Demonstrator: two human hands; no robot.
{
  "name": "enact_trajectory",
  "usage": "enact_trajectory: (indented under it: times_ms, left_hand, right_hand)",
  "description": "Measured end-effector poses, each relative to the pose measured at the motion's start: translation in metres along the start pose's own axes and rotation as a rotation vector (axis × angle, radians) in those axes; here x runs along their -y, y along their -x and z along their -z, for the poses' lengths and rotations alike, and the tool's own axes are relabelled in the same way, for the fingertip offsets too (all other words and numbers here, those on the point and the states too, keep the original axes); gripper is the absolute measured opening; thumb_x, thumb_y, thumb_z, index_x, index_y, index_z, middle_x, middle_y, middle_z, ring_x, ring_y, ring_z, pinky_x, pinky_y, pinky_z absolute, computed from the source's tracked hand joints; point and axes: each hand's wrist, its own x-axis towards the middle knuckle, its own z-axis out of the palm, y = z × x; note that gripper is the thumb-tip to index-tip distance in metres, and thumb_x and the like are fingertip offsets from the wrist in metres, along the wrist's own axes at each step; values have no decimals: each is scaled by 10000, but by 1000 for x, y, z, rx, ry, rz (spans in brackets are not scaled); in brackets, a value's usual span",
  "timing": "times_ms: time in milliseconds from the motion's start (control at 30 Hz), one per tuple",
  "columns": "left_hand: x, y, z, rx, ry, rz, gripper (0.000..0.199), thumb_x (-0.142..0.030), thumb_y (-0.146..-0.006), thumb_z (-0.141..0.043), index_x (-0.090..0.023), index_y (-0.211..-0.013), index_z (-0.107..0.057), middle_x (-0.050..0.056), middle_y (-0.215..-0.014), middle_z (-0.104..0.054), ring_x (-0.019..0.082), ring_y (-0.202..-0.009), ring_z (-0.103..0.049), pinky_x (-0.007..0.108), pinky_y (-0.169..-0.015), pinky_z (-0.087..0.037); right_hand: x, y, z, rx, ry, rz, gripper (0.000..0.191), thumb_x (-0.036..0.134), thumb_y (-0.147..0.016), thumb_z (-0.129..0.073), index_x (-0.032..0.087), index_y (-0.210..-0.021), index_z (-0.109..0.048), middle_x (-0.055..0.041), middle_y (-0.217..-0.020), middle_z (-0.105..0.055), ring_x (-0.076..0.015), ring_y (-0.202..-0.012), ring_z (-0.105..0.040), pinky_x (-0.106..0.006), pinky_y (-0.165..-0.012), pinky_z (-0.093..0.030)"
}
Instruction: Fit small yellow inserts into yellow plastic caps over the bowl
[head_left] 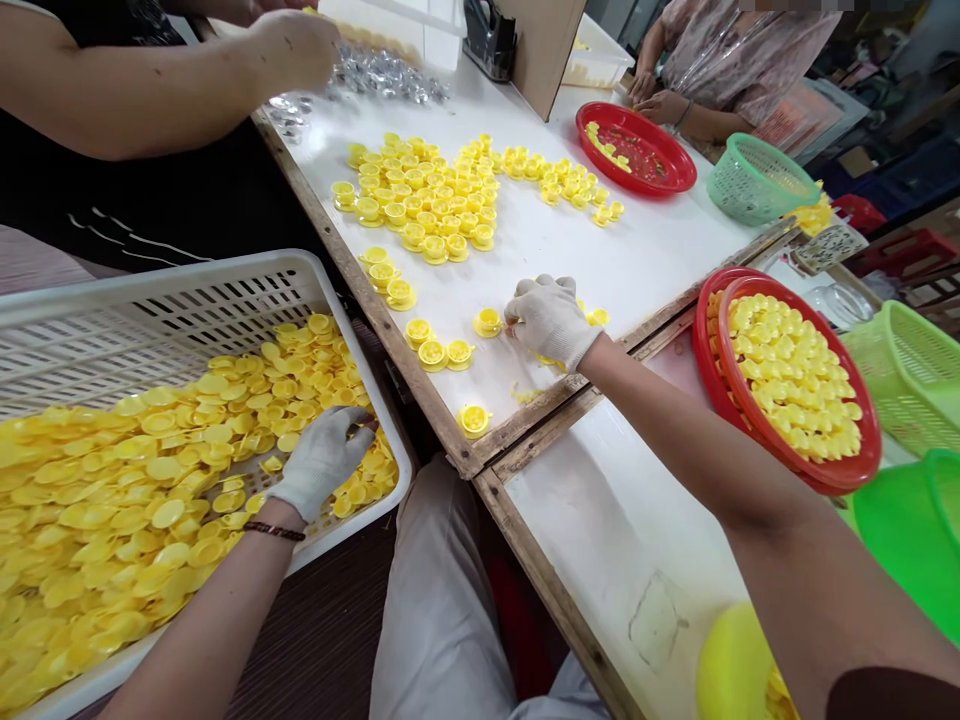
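Observation:
My left hand (pixel 328 457), in a white glove with bare fingertips, is down in a white plastic crate (pixel 300 268) among loose yellow plastic saucers (pixel 161 468). Its fingers are curled together, and whatever they pinch is hidden. On the white table, my right hand (pixel 551 318), gloved the same way, is closed with its knuckles up; its grasp is hidden too. Just left of it sits a small yellow toy cup on a saucer (pixel 488 322). More yellow pieces show partly behind and beneath this hand. Several cup-and-saucer sets (pixel 433 353) stand near the table's wooden edge.
A large group of yellow cups (pixel 427 195) covers the table's middle. At right are a red basin (pixel 862 440) piled with yellow pieces and green baskets (pixel 911 360). A red tray (pixel 637 150) lies farther back. Two other people work at the left and far side.

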Motion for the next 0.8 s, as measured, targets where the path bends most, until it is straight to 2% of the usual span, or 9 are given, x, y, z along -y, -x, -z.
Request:
enact_trajectory:
  times_ms: [133,267,333,400,467,600,667,800]
  left_hand:
    - [1,0,0,-5,24,7,423,-363,-888,-463,-129,-1109,-738,141,-1102,-725,290,-1031,-687,378,-930,-541]
    - [1,-1,0,30,22,11,448,-358,-879,-450,-114,-1128,-731,150,-1110,-717,298,-1043,-678,385,-951,-522]
    - [1,-1,0,32,16,11,447,-357,-874,-443,-118,-1116,-733,148,-1100,-719,300,-1040,-677,386,-943,-521]
    - [1,-1,0,22,16,13,440,-363,-870,-440,-129,-1092,-740,141,-1085,-724,297,-1029,-680,382,-923,-527]
    - [2,-1,0,9,19,9,441,-374,-869,-439,-135,-1081,-744,137,-1074,-728,297,-1018,-683,382,-908,-532]
    - [1,-1,0,27,20,0,447,-370,-870,-440,-131,-1097,-742,140,-1086,-729,296,-1028,-682,378,-924,-527]
    - [0,-1,1,40,15,8,445,-366,-873,-438,-134,-1099,-742,139,-1101,-729,294,-1041,-680,375,-936,-523]
    - [-1,0,1,45,10,15,451,-377,-883,-428,-140,-1111,-736,136,-1114,-728,294,-1058,-678,369,-936,-523]
  right_hand:
    - [3,0,7,31,14,29,231,234,-887,-560,191,-918,-785,-122,-1100,-703,-301,-1039,-507,-461,-856,-283]
    - [5,-1,24,-93,-28,12,216,259,-907,-578,222,-974,-781,-80,-1131,-706,-293,-1072,-544,-452,-892,-321]
    - [9,0,32,-96,-30,14,227,264,-922,-578,216,-1028,-773,-81,-1163,-704,-278,-1076,-569,-419,-892,-360]
    - [11,4,40,-3,-15,17,253,255,-933,-562,192,-1071,-764,-97,-1150,-718,-254,-1041,-607,-366,-856,-403]
    - [11,15,47,160,25,0,267,236,-929,-547,181,-1064,-770,-106,-1089,-743,-236,-976,-644,-325,-792,-430]
    - [4,38,50,460,135,-61,257,181,-866,-574,187,-1001,-793,-120,-1011,-764,-245,-905,-679,-313,-730,-449]
    - [-3,43,45,496,151,-69,274,162,-851,-568,191,-1000,-797,-123,-1007,-765,-248,-903,-684,-316,-728,-459]
    - [-17,40,30,429,142,-31,307,136,-836,-547,212,-1003,-794,-102,-1001,-764,-243,-913,-677,-313,-712,-454]
